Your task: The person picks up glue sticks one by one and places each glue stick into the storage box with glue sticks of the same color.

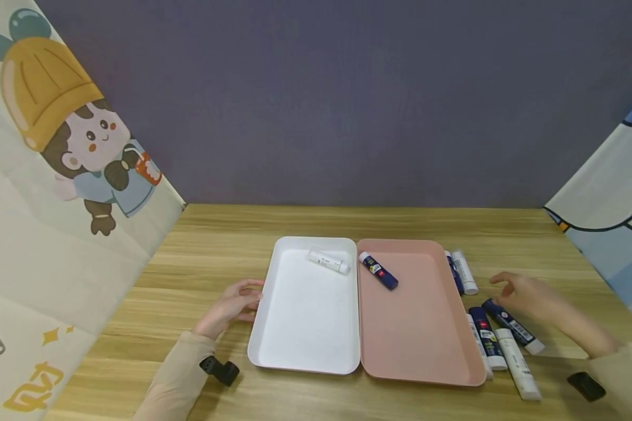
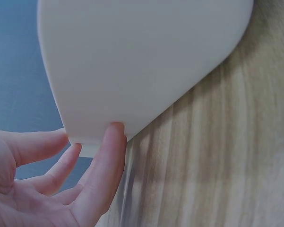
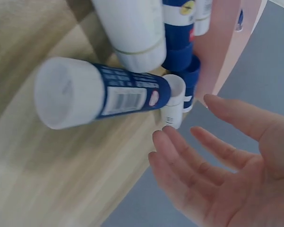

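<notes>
My left hand (image 1: 234,305) rests against the left side of the white tray (image 1: 305,327), its fingertips touching the outer wall. A white glue stick (image 1: 329,261) lies in that tray. Inside the pink tray (image 1: 408,339) lies a blue glue stick (image 1: 378,271). My right hand (image 1: 529,296) hovers to the right of the pink tray with parted fingers and nothing held. Nearest to it is a blue glue stick with a white end (image 1: 512,326); in the right wrist view, a visible gap separates the fingers from this blue glue stick (image 3: 127,92).
More glue sticks lie right of the pink tray: a white one (image 1: 518,363), a blue one (image 1: 487,338), and a white one (image 1: 464,272) beside a partly hidden blue one (image 1: 454,273). The trays stand side by side on the wooden table (image 1: 210,245).
</notes>
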Demonstrator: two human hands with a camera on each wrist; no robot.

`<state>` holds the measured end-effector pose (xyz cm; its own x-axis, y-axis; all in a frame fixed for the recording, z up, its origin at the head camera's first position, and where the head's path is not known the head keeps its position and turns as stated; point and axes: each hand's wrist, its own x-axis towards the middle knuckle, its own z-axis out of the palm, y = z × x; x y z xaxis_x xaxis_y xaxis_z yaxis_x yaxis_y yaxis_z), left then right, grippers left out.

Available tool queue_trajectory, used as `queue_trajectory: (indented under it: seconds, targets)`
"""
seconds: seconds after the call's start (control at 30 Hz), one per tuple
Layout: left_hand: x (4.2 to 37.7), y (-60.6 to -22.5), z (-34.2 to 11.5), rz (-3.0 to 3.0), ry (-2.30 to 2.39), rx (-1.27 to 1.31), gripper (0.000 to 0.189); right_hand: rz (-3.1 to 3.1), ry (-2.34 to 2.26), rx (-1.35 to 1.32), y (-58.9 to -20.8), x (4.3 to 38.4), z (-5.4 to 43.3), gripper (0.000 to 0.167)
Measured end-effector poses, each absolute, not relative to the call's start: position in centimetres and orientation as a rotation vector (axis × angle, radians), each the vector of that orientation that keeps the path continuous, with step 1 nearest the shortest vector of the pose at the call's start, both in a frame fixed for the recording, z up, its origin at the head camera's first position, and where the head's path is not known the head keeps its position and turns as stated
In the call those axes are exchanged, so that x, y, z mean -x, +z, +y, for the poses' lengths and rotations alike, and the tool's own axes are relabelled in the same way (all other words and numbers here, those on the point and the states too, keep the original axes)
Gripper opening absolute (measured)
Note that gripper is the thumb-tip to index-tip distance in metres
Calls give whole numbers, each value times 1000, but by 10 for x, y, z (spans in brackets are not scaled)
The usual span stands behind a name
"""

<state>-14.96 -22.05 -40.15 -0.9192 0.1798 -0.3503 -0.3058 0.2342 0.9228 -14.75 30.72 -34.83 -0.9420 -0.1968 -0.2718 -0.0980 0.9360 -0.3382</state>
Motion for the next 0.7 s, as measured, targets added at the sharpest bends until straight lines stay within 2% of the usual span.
queue_trajectory:
  seconds: [0.7]
  targets:
    - [150, -402, -220, 2147, 1729, 121, 38, 2772, -485, 222, -371, 136, 319, 49]
